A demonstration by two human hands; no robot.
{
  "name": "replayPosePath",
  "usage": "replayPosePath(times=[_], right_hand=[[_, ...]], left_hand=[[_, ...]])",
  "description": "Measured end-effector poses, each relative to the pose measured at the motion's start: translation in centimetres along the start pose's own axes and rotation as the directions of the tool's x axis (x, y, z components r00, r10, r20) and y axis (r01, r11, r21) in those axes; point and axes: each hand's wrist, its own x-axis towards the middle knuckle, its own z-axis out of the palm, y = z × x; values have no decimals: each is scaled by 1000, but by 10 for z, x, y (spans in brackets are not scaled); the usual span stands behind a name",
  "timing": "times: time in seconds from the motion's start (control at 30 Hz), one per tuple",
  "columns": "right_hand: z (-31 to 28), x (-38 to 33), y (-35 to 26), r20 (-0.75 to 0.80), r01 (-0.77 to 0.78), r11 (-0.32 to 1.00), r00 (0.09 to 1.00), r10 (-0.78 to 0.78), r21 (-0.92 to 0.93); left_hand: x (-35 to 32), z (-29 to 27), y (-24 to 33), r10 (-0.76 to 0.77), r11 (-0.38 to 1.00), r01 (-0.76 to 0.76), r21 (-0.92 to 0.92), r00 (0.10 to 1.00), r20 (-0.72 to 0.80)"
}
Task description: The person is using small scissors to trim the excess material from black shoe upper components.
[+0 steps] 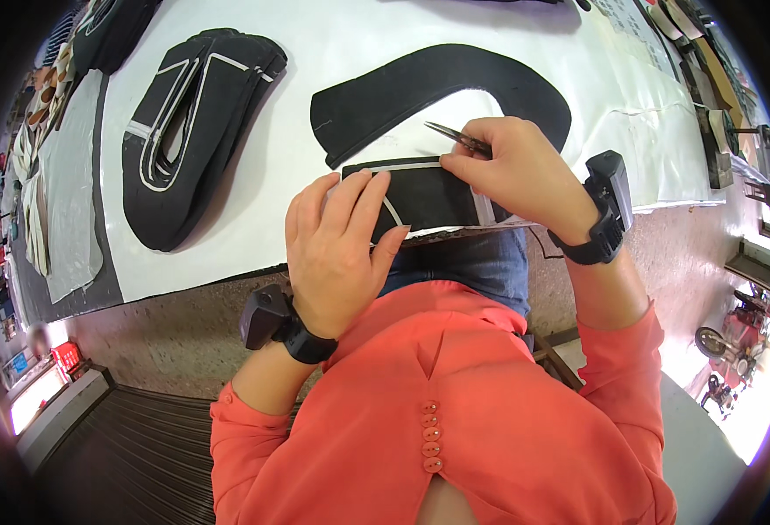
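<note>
Left hand (337,249) spread flat, fingers pressing down on a black fabric piece (424,197) at the near edge of the white table (315,61). Right hand (516,171) closed around a pair of metal tweezers (452,135), fingertips pinched at the piece's upper right corner, tweezer tips pointing up and left. Fabric piece dark, roughly rectangular, edged with pale tape along its top and right side, a thin pale curved line crossing its face near the left fingers. Just beyond it, touching or nearly so, a larger curved black fabric panel (437,83), arch-shaped, lying flat. Farther left, well apart, a stack of black shaped pieces (196,131) with white trim, piled in an elongated heap. Black wrist devices (608,210) strapped to both wrists. Orange buttoned shirt (455,411) below. No container discernible near the hands; objects at the far right rim too blurred to tell.
</note>
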Motion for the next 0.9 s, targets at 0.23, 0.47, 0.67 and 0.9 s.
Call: replayPosePath(times=[0.23, 0.47, 0.67, 0.9], right_hand=[[6, -1, -2, -55, 47, 994, 997, -52, -96], [16, -4, -8, -3, 101, 994, 995, -101, -53], [-13, -10, -7, 152, -66, 995, 987, 53, 78], [-13, -13, 8, 35, 39, 998, 999, -40, 43]], left_hand=[[9, -1, 6, -50, 998, 51, -44, 998, 25], [5, 4, 22, 81, 996, -80, -38, 996, 27], [6, 8, 19, 87, 990, -84, -109, 996, 21], [6, 10, 20, 89, 989, -87, -122, 996, 11]])
